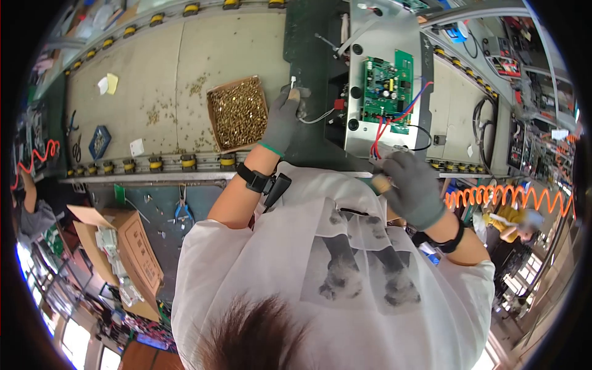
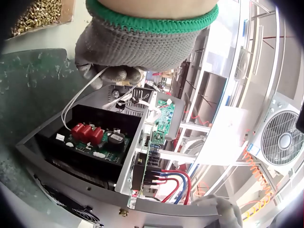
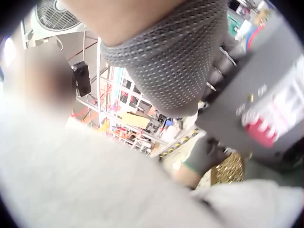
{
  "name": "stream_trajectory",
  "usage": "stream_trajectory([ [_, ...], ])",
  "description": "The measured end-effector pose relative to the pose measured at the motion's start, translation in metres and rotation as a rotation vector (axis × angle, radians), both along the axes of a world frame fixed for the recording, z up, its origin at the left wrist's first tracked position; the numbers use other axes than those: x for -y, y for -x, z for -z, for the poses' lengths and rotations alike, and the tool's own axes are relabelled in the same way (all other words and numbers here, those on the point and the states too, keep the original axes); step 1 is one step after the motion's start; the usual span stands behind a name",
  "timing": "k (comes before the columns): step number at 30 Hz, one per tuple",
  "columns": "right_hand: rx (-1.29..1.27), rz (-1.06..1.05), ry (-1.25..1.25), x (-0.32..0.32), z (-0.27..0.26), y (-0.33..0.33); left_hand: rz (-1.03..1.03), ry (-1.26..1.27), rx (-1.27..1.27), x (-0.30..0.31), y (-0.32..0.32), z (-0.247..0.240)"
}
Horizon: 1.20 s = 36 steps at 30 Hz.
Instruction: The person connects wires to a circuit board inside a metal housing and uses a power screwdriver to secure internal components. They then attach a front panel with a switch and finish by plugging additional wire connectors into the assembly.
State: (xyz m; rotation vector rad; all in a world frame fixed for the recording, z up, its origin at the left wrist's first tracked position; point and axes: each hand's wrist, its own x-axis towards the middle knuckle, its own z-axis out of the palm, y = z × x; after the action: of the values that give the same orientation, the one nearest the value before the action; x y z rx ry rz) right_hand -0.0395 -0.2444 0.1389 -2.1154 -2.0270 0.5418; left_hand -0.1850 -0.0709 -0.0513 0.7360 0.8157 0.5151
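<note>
My gloved left hand [image 1: 285, 117] pinches a thin white wire [image 1: 317, 117] whose white connector [image 1: 293, 80] sticks up past the fingertips. In the left wrist view the wire loops down from the left hand [image 2: 133, 52] into a black-walled bay beside red capacitors [image 2: 87, 134]. The bay belongs to a metal chassis [image 1: 364, 139] carrying a green circuit board [image 1: 387, 89] with red and blue wires [image 1: 379, 135]. My gloved right hand [image 1: 410, 188] is at the chassis's near end, fingers right at the panel edge; I cannot tell whether they grip it.
A cardboard box of small brass-coloured fasteners [image 1: 239, 114] stands left of the left hand, with loose ones scattered around. Rollers [image 1: 188, 161] line the near rail. Blue-handled pliers [image 1: 183, 209] and an open carton [image 1: 132, 253] are at lower left. An orange coiled hose [image 1: 512, 196] hangs at right.
</note>
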Motion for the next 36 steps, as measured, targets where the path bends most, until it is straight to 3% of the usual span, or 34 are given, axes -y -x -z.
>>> stream_trajectory([
  [7,-0.003,0.091,-0.463,0.003,0.044,-0.001,0.106,0.013,-0.034,-0.005,-0.014,0.006],
  [10,0.017,0.085,-0.432,0.013,0.039,-0.02,0.142,-0.006,0.047,-0.006,-0.01,0.016],
  [14,-0.009,-0.045,-0.279,0.035,0.031,-0.042,0.087,0.056,-0.032,-0.005,-0.003,0.037],
  [15,-0.017,-0.009,-0.121,0.041,0.027,-0.044,0.075,0.101,-0.179,-0.004,-0.001,0.042],
  [16,-0.016,-0.009,-0.12,0.04,0.023,-0.05,0.064,0.144,-0.324,-0.005,-0.001,0.048],
  [18,0.044,0.316,0.14,0.034,0.016,-0.062,0.055,0.137,-0.392,-0.005,0.004,0.069],
  [20,0.063,0.587,0.196,0.013,0.007,-0.087,0.048,0.139,-0.466,-0.002,0.006,0.07],
  [22,0.122,0.688,0.399,-0.01,0.011,-0.114,0.064,-0.105,-0.598,-0.003,0.007,0.052],
  [23,0.118,0.681,0.406,-0.015,0.024,-0.126,0.003,-0.261,-0.618,0.001,0.008,0.068],
  [24,-0.067,0.757,0.464,-0.019,0.043,-0.139,-0.006,-0.257,-0.626,0.004,0.004,0.067],
  [25,-0.254,0.827,0.52,-0.022,0.052,-0.145,-0.09,-0.641,-1.009,0.011,-0.004,0.064],
  [26,-0.255,0.814,0.525,-0.023,0.054,-0.147,-0.171,-1.031,-1.385,0.017,-0.01,0.061],
  [28,-0.656,0.94,0.488,-0.028,0.053,-0.148,0.032,-1.423,-1.084,0.024,-0.007,-0.002],
  [29,-0.742,0.885,0.332,-0.023,0.049,-0.144,0.185,-1.473,-0.803,0.026,-0.008,0.0],
  [30,-0.835,0.992,0.199,-0.024,0.039,-0.129,0.326,-1.497,-0.515,0.026,-0.012,0.004],
  [32,-1.004,0.692,0.018,-0.004,0.049,-0.156,0.749,-1.185,-0.342,0.045,-0.03,0.039],
  [34,-1.203,0.606,-0.196,-0.005,0.029,-0.144,0.843,-0.959,-0.358,0.063,-0.046,0.043],
  [36,-1.371,0.497,-0.252,-0.005,0.005,-0.133,0.867,-0.932,-0.33,0.075,-0.059,0.053],
])
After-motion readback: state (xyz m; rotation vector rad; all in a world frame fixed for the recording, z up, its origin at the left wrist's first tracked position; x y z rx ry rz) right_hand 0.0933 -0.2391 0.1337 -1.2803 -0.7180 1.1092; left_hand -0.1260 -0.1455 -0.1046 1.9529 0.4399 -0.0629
